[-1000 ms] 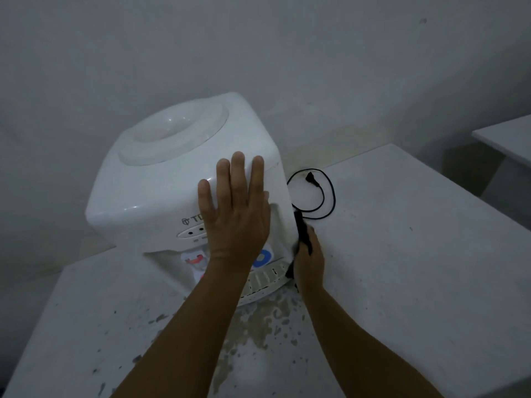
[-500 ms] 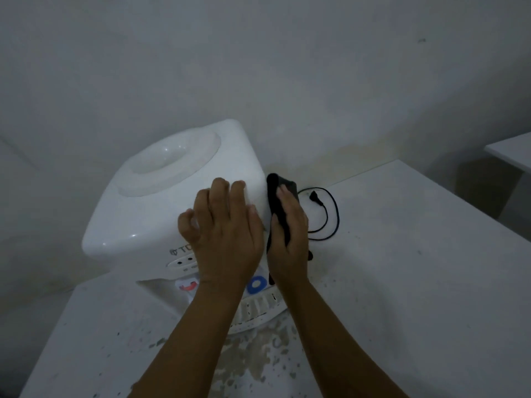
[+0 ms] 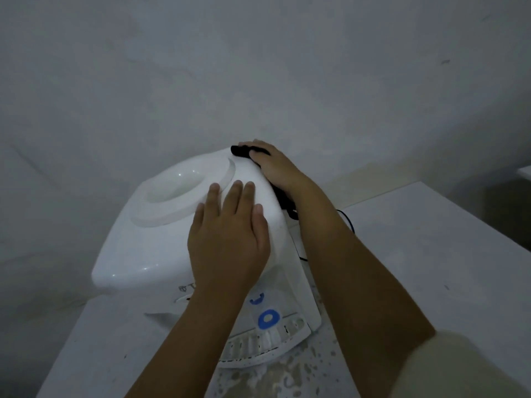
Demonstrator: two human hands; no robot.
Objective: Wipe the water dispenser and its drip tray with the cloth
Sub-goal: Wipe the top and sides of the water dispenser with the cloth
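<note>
1. Black cloth [image 3: 244, 151] lies under the right hand [image 3: 275, 165], pressed on the white water dispenser's [image 3: 161, 234] back top corner.
2. Left hand [image 3: 227, 237], fingers spread, rests flat on top.
3. Drip tray [image 3: 258, 347] sits below; the right forearm hides most of a black cord [image 3: 349, 222] on the stained table [image 3: 431, 254].

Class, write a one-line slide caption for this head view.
Left hand steadies the white water dispenser while the right hand presses a black cloth.
</note>
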